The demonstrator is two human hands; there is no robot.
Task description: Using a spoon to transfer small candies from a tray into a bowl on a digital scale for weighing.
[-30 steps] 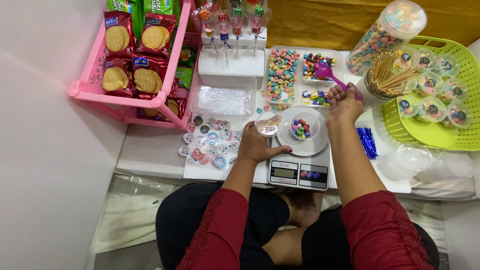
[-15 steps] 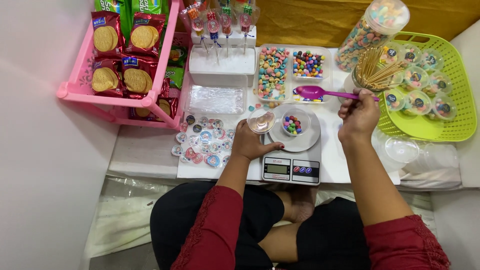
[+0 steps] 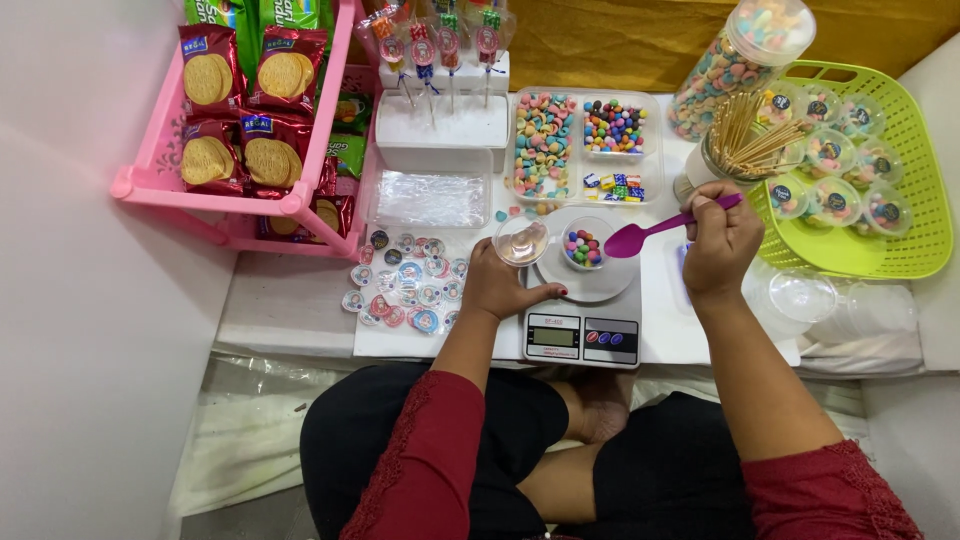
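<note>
Two hands worked at the scale [image 3: 582, 335]. The right hand [image 3: 722, 245] gripped a purple spoon [image 3: 650, 233] above the candy cup [image 3: 584, 245]. The left hand [image 3: 498, 287] pinched a clear lid [image 3: 521, 241].

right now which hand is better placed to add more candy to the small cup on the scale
Probably the right hand: it holds the purple spoon, whose bowl hovers beside the small cup on the scale. The left hand is busy with a clear lid.
</note>
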